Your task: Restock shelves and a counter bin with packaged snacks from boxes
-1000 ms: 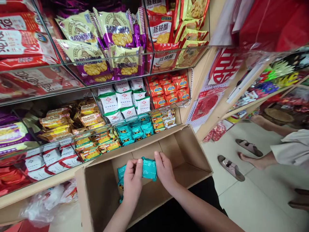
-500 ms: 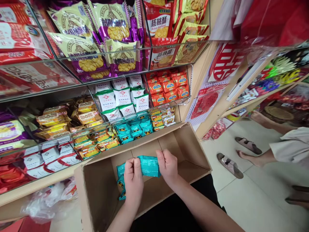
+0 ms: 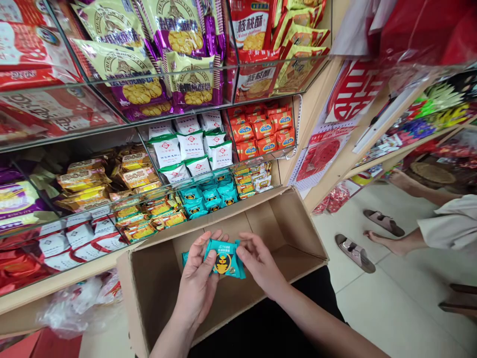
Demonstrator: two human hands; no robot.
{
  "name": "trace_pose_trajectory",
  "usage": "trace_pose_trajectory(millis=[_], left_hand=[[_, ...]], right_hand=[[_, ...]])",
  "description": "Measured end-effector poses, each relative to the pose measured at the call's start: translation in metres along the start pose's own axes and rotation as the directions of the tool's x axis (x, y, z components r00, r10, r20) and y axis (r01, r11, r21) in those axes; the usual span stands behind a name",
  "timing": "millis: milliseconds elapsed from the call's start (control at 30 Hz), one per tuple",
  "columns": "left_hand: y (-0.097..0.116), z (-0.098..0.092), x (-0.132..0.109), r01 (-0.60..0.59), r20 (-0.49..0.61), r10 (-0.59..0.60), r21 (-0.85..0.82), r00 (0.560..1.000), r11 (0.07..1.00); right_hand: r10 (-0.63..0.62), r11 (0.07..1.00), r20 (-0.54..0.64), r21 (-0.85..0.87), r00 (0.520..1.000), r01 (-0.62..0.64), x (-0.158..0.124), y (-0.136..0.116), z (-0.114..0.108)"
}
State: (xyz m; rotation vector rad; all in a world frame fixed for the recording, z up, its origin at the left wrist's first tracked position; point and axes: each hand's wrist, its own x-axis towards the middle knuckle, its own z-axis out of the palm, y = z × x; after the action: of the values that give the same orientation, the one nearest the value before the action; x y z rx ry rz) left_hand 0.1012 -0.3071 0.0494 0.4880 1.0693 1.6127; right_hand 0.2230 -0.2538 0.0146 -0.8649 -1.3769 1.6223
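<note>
Over an open cardboard box (image 3: 149, 283), a teal snack packet (image 3: 224, 259) with a black and yellow print faces up between both hands. My left hand (image 3: 197, 271) pinches its left side, thumb on the front and fingers behind. At the right edge, my right hand (image 3: 261, 261) grips the packet between thumb and fingers. A bit of another teal packet (image 3: 185, 257) shows in the box behind my left hand; the rest there is hidden. Similar teal packets (image 3: 213, 199) stand in a shelf compartment just beyond the box.
Shelves with clear dividers hold white-and-green packets (image 3: 192, 149), red packets (image 3: 264, 130) and purple biscuit bags (image 3: 182, 35). Plastic bags (image 3: 80, 303) lie under the shelf at left. On the right, a person's sandalled foot (image 3: 383, 243) and a loose sandal (image 3: 356, 253) are on the tiled floor.
The teal packet has turned from its plain printed back to its picture front. Both hands have loosened from tight fists to lighter finger grips. The view has shifted slightly.
</note>
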Motion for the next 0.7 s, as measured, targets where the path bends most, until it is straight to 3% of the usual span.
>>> trace_pose_trajectory(millis=[67, 100, 267, 367, 433, 500, 533, 600, 700], left_hand=[[-0.002, 0.0, 0.0, -0.029, 0.019, 0.028, 0.055, 0.999, 0.998], [-0.003, 0.0, 0.0, -0.037, 0.03, 0.035, 0.079, 0.999, 0.996], [0.0, -0.006, 0.0, -0.118, 0.099, 0.095, 0.256, 0.991, 0.959], [0.016, -0.02, 0.006, -0.252, 0.13, 0.216, 0.45, 0.968, 0.857], [0.033, -0.031, 0.016, -0.339, 0.133, 0.33, 0.613, 0.935, 0.714], [0.052, -0.041, 0.033, -0.394, 0.173, 0.461, 0.807, 0.87, 0.441], [0.061, -0.045, 0.044, -0.404, 0.252, 0.463, 0.876, 0.85, 0.264], [0.072, -0.05, 0.071, -0.379, 0.395, 0.315, 0.918, 0.863, -0.114], [0.073, -0.055, 0.113, -0.387, 0.425, 0.152, 0.894, 0.892, -0.228]], right_hand=[[0.227, 0.948, 0.165, 0.19, 0.96, -0.257, 0.002, 0.0, 0.004], [0.268, 0.922, 0.2, 0.231, 0.942, -0.312, 0.002, -0.001, 0.006], [0.213, 0.959, 0.192, 0.143, 0.958, -0.242, 0.004, -0.009, 0.002], [0.128, 0.991, 0.236, 0.015, 0.963, -0.135, 0.022, -0.024, -0.011], [-0.011, 0.994, 0.157, -0.102, 0.988, 0.028, 0.048, -0.036, -0.021], [-0.139, 0.936, 0.053, -0.321, 0.989, 0.148, 0.082, -0.045, -0.03], [-0.161, 0.87, 0.03, -0.467, 0.987, 0.156, 0.1, -0.047, -0.033], [-0.119, 0.707, 0.035, -0.699, 0.992, 0.109, 0.136, -0.046, -0.033], [-0.032, 0.617, 0.051, -0.785, 0.998, 0.06, 0.178, -0.034, -0.019]])
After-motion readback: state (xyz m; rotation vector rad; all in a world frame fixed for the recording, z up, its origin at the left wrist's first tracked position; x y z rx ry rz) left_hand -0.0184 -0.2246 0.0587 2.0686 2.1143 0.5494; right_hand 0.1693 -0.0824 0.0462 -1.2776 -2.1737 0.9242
